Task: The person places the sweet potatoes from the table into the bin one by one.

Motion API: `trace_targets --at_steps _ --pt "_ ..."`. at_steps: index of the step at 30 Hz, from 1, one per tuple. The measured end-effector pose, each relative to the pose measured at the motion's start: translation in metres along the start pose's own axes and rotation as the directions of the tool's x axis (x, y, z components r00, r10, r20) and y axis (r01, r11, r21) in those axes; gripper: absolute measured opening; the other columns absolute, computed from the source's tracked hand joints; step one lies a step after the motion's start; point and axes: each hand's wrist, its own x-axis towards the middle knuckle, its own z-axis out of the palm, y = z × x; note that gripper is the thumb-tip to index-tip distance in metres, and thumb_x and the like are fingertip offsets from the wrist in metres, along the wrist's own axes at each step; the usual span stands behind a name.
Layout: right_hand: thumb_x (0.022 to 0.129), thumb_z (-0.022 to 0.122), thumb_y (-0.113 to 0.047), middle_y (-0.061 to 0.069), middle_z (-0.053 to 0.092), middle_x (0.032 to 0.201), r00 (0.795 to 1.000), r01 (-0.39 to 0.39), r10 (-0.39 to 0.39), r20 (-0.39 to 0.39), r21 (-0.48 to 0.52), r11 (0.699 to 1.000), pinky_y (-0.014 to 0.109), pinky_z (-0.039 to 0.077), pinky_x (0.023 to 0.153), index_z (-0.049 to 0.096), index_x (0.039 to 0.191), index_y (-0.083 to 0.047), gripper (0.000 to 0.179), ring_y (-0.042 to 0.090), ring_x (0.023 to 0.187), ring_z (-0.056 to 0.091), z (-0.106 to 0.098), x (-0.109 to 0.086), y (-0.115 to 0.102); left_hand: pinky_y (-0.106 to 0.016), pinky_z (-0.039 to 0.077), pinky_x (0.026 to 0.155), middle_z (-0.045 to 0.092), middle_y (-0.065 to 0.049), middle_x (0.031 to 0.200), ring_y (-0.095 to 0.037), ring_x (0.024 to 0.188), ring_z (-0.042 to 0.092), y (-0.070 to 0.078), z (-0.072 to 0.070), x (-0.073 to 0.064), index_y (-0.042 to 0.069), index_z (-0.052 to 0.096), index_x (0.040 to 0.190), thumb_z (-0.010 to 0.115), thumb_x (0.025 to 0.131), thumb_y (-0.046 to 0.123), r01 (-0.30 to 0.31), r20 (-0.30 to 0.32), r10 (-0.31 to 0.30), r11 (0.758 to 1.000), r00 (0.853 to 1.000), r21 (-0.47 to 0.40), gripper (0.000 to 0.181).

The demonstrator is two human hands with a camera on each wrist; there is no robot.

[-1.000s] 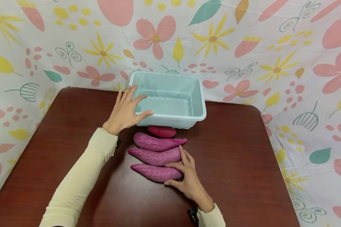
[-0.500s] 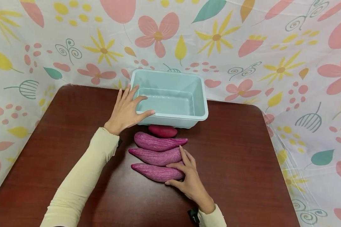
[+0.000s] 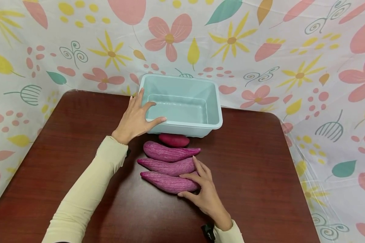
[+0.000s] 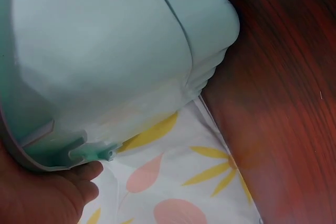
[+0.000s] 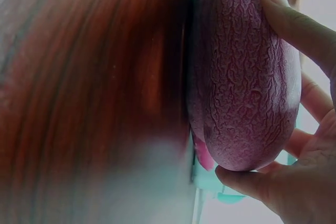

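My right hand (image 3: 207, 192) pinches the blunt right end of the nearest purple sweet potato (image 3: 167, 182). Thumb and fingers lie on opposite sides of it; its wrinkled skin fills much of the right wrist view. Just behind it lie two more wrinkled sweet potatoes, a middle one (image 3: 165, 166) and a farther one (image 3: 167, 152). A small, smooth magenta tuber (image 3: 174, 140) sits against the front of a pale blue plastic basin (image 3: 197, 127). At the basin's left front corner my left hand (image 3: 134, 116) holds the rim. Fingertips show below that rim in the left wrist view.
Everything stands on a dark brown wooden table (image 3: 255, 168) with rounded far corners. Flower-printed cloth (image 3: 261, 87) hangs behind the table and along both sides. The basin, with its bare floor showing, stands near the back edge.
The nearest sweet potato has shifted slightly away from me and right, with my right hand moving along. My left hand stays at the basin rim; its fingers have shifted slightly.
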Motion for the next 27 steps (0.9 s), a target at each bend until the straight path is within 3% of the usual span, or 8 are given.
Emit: trace_targets --at_steps 8,17,27 --pt "0.068 0.093 -0.022 0.017 0.045 0.157 1.000 -0.014 0.014 0.018 0.017 1.000 0.037 0.031 0.118 0.074 0.113 -0.026 0.049 0.035 0.144 0.039 -0.003 0.003 -0.001 -0.058 0.006 0.129 0.003 -0.019 0.170 -0.043 0.157 0.013 -0.001 0.000 0.000 0.013 0.061 0.135 0.063 0.085 0.073 0.006 0.005 -0.005 0.999 1.000 -0.041 0.078" --pt "0.069 0.093 -0.019 0.016 0.055 0.148 0.999 0.034 -0.034 -0.004 0.011 0.999 0.018 0.029 0.119 0.074 0.114 -0.023 0.049 0.038 0.138 0.045 -0.009 0.007 -0.003 -0.058 0.005 0.129 0.006 -0.020 0.170 -0.041 0.157 0.012 -0.002 0.001 0.000 0.013 0.063 0.132 0.064 0.084 0.072 0.001 -0.003 -0.001 0.999 1.000 -0.043 0.076" --pt "0.069 0.093 -0.021 0.004 0.066 0.125 0.998 0.066 -0.066 -0.017 -0.012 0.998 0.027 0.034 0.117 0.074 0.115 -0.023 0.049 0.035 0.131 0.049 -0.015 0.016 -0.005 -0.060 0.007 0.128 0.004 -0.018 0.170 -0.044 0.156 0.014 -0.002 0.002 0.000 0.013 0.064 0.130 0.064 0.085 0.071 0.005 -0.003 -0.005 0.999 1.000 -0.039 0.074"
